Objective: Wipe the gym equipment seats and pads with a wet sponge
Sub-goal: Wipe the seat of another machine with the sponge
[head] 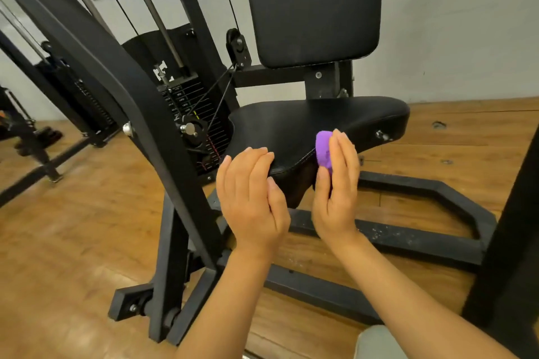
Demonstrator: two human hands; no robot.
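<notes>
Pressing a purple sponge (323, 151) against the front edge of the black seat (315, 122), the right hand (335, 183) pinches it, while at nine o'clock the left hand (250, 192) rests loosely curled on the seat's edge.

light: bright, even | glare: soft sheen on seat (306, 122) | edges: wide-angle bowing | focus: mostly sharp

Gym: weight stack (186, 114), cables, padded seat (306, 122).
</notes>
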